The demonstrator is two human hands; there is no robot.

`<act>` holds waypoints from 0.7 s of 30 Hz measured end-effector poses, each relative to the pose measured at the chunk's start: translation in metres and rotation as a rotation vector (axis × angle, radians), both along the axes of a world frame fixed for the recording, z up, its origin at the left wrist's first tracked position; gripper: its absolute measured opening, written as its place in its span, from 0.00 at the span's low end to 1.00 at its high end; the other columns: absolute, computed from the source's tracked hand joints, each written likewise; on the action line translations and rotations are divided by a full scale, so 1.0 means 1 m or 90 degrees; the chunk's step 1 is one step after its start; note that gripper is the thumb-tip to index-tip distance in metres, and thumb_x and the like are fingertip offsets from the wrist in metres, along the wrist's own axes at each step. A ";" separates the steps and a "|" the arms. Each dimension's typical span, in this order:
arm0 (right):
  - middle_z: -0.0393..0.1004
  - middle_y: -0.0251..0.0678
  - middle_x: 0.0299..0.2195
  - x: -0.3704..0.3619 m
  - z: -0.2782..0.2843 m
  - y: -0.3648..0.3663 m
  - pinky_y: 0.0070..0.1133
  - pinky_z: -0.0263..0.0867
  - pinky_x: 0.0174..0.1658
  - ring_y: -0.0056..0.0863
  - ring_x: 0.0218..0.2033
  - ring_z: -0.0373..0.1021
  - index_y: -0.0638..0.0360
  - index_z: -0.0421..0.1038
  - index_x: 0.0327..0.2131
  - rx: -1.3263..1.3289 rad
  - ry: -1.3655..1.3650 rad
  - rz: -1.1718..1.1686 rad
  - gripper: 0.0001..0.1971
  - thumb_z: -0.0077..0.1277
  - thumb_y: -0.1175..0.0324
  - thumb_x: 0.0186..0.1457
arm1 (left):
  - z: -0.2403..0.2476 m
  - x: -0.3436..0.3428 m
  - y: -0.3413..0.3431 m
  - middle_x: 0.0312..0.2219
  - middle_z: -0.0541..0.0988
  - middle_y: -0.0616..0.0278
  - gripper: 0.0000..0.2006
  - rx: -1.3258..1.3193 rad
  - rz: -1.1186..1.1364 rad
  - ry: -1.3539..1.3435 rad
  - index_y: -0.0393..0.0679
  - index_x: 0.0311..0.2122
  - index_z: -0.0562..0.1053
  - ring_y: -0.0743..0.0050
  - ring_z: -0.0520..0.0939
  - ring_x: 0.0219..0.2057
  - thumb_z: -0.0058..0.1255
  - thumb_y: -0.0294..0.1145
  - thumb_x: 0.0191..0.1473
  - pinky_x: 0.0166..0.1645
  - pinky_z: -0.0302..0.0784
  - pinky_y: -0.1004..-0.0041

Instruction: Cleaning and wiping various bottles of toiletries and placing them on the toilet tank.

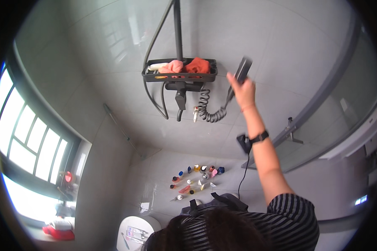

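My right hand (246,94) is raised against the grey tiled wall, its fingers wrapped round a black handheld sprayer (243,69) that points upward and is slightly blurred. From the sprayer's lower end a black coiled hose (204,103) sags toward the wall-mounted shower mixer (180,98). Above the mixer, left of my hand, a black shelf basket (180,78) holds a pink cloth (172,67), a red cloth (198,65) and a white tube. A strap with a black device (244,143) sits on my right forearm, its cable hanging down. My left hand is out of sight.
Several small bottles and containers (205,176) stand in a cluster on the floor below. A round white stool (124,226) bears a toothbrush and a packet. A glass partition (322,138) rises at right; a window (29,142) is at left. A thin pole (122,130) leans on the wall.
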State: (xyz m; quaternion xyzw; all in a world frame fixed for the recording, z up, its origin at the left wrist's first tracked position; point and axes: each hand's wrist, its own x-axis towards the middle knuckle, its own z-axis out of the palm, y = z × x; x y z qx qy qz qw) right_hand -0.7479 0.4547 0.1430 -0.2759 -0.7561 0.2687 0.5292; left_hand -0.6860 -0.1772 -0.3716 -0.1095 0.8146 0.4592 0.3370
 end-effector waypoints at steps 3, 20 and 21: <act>0.71 0.35 0.14 -0.011 0.050 0.028 0.22 0.65 0.23 0.25 0.15 0.68 0.64 0.69 0.20 0.018 0.035 0.020 0.24 0.60 0.48 0.44 | -0.009 -0.012 0.008 0.25 0.78 0.58 0.08 0.028 -0.029 0.009 0.37 0.33 0.75 0.72 0.76 0.27 0.48 0.29 0.51 0.33 0.72 0.73; 0.76 0.45 0.32 -0.109 0.029 0.057 0.34 0.67 0.43 0.45 0.38 0.72 0.57 0.73 0.33 -0.039 -0.077 0.010 0.21 0.53 0.48 0.46 | 0.150 -0.060 0.102 0.21 0.77 0.62 0.08 0.199 -0.239 0.189 0.44 0.32 0.78 0.73 0.76 0.22 0.46 0.30 0.53 0.30 0.72 0.71; 0.76 0.46 0.33 -0.115 0.028 0.041 0.35 0.66 0.43 0.46 0.39 0.71 0.59 0.72 0.34 -0.051 -0.098 0.010 0.23 0.52 0.47 0.48 | 0.157 -0.049 0.103 0.21 0.76 0.61 0.08 0.077 -0.321 0.178 0.47 0.33 0.78 0.76 0.74 0.23 0.47 0.31 0.51 0.30 0.70 0.72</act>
